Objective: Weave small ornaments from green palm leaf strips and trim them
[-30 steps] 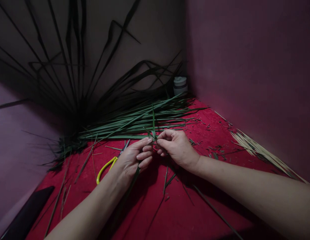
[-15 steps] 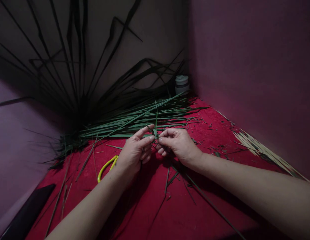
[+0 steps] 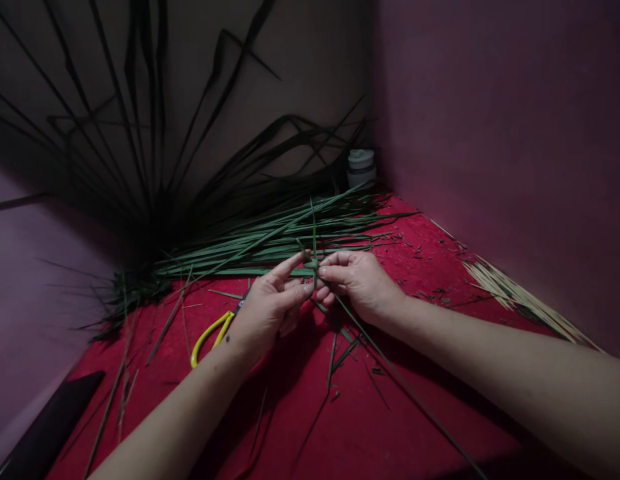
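Between my hands is a small piece of folded green leaf strips (image 3: 315,264), with one strip end pointing up and a long one trailing down to the lower right. My left hand (image 3: 277,300) grips its left and lower side, thumb at the bottom and index finger stretched along the top. My right hand (image 3: 357,283) pinches the piece from the right between thumb and index finger. Beside my left wrist lie yellow-handled scissors (image 3: 210,338), partly hidden by that hand. How the strips cross at the fingertips is too small to make out.
A pile of long green leaves (image 3: 250,243) lies behind my hands on the red cloth (image 3: 370,427). A white lidded container (image 3: 361,168) stands in the corner. Pale thin sticks (image 3: 525,303) lie along the right wall. A dark flat object (image 3: 60,420) is at lower left; leaf scraps are scattered about.
The leaf piece has turned between my fingers, and its long strip now shows running down from my right fingertips. My left thumb has shifted lower. More of the scissors shows.
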Demonstrator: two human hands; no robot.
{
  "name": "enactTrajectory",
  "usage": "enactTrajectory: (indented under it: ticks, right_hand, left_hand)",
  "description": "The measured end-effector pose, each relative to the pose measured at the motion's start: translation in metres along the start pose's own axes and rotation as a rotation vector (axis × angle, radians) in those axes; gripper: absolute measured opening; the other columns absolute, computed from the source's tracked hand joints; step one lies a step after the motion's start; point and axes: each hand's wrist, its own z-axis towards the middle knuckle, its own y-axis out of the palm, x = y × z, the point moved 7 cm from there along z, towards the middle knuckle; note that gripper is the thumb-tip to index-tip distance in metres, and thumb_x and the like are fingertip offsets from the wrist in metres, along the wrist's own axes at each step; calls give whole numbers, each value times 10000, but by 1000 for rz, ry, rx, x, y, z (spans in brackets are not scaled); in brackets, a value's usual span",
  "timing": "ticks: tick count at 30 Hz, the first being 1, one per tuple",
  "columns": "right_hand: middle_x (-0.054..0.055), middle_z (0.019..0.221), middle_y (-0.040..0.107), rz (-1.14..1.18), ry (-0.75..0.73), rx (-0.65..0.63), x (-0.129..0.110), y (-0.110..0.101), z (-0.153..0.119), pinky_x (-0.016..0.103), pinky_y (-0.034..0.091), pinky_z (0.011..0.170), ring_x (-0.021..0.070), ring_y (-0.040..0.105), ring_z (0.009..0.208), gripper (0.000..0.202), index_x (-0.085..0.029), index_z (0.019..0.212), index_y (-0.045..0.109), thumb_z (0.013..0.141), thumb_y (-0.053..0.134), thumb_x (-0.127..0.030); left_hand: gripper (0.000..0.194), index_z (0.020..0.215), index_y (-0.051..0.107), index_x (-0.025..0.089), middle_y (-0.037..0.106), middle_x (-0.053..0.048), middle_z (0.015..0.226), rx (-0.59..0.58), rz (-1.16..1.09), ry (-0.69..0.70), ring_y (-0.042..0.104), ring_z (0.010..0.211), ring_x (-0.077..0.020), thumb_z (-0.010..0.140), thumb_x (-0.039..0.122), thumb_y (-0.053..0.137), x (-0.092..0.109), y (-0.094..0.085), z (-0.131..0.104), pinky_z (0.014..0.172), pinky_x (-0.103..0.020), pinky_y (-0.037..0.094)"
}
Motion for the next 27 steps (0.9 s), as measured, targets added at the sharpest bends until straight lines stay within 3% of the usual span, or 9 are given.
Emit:
enactTrajectory:
  ticks: [10,16,19,20,22,24,27]
  right_hand:
    - [19,553,614,166,36,128,-11,-13,6,198,486,455,105,587,443,107,-126,689,542,732,545,-28]
    - [30,558,636,209,64,163,-16,-16,7,178,476,443,95,580,442,139,-124,693,542,760,509,-7]
    - [31,561,637,186,66,120,-14,-13,7,180,479,435,98,586,441,125,-119,685,541,763,523,-24]
    - [32,562,637,169,57,105,-13,-12,6,183,480,432,102,590,445,117,-118,685,541,761,533,-31]
    - [38,566,640,131,37,82,-12,-9,5,184,478,426,108,597,453,103,-117,688,542,756,548,-40]
    - [41,567,641,93,32,61,-9,-7,3,177,473,419,106,595,448,89,-115,694,543,751,558,-47]
    - [27,558,629,53,11,39,-8,-3,1,173,468,409,94,575,428,92,-121,681,534,736,582,-65]
  left_hand:
    - [439,1141,585,177,341,113,389,-60,142,-118,229,300,-34,735,305,691,4,-5,-8,290,-144,222]
    - [280,981,621,178,294,113,395,-30,115,-200,184,322,-36,748,325,671,-3,-39,-9,285,-144,203]
    - [291,984,629,176,417,85,432,-21,181,-241,281,322,-50,740,328,676,-7,-49,-6,305,-165,264]
    - [302,1000,636,172,516,50,494,-6,251,-204,395,369,-70,743,326,674,-2,-50,-5,355,-182,346]
    - [322,1036,654,163,679,-36,744,47,424,-52,604,647,-139,759,328,661,16,-44,-2,588,-231,485]
    - [312,1035,672,169,700,-66,972,100,548,116,613,918,-183,784,350,630,37,-30,0,800,-258,469]
    - [240,924,694,171,715,-43,915,103,538,194,620,878,-172,777,352,636,46,-7,5,796,-249,458]
